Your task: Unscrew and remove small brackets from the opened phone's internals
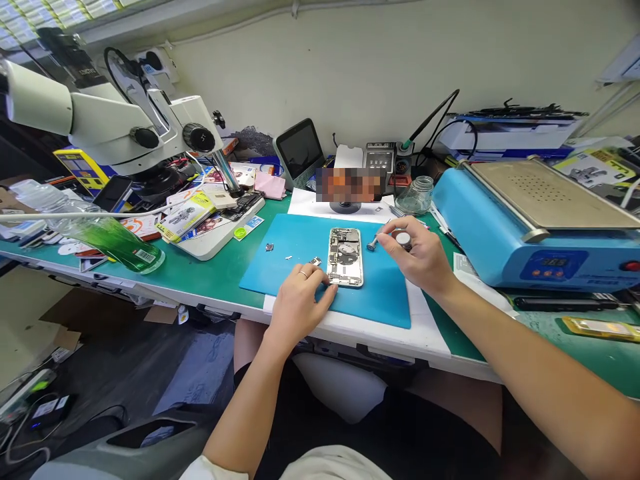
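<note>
An opened smartphone [346,257] lies on a blue mat [300,233], its inner parts exposed. At its lower left corner, the fingers and thumb of my left hand [300,300] hold the phone's edge. To the right of the phone, just above the mat, my right hand [417,257] is closed around a small metal screwdriver [373,245]. A round silver cap [403,239] shows between its fingers. Small phone parts lie left of the phone: a dark one [269,247], a tiny light one [289,257], and another [315,261] by my left fingertips.
At left stand a microscope [120,127] and a tilted green bottle [125,243]. A glass jar [416,195], a soldering station [383,160] and a small display [300,150] are at the back. A blue heating-plate machine [530,227] occupies the right side.
</note>
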A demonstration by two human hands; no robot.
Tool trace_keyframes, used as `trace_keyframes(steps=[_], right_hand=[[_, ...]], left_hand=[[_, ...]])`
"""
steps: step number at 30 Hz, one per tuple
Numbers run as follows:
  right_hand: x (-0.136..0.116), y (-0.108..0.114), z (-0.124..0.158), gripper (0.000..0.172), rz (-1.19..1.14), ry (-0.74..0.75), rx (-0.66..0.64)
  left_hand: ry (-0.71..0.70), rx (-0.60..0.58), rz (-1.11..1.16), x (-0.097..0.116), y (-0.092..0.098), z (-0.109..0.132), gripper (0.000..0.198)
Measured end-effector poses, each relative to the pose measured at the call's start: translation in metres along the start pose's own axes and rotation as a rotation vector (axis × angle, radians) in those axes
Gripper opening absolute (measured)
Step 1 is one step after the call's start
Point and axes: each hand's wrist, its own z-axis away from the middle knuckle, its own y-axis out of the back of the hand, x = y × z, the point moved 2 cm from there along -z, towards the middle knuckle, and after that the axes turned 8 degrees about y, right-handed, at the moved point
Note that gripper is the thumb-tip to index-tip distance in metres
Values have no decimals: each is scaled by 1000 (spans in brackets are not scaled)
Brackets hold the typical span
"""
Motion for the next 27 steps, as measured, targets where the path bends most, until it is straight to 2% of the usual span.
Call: trace_keyframes(steps=[13,17,19,23,24,25,27], right_hand=[[-4,-4,1,21,-24,6,-75],[-5,-4,2,28,-29,-8,-84],[-3,-3,3,35,-56,-6,-73],[2,3,4,70,-180,15,19],[3,4,4,70,-189,11,51],[2,6,4,64,-177,2,81],[-2,7,4,38,-124,-13,143]], left_hand=[[-1,5,10,1,0,0,12],[1,6,7,1,1,0,13],[4,9,6,2,1,0,14],[5,10,4,3,2,0,13],[6,9,3,4,2,0,13],[7,9,3,4,2,0,13],[11,10,2,4,2,0,12]])
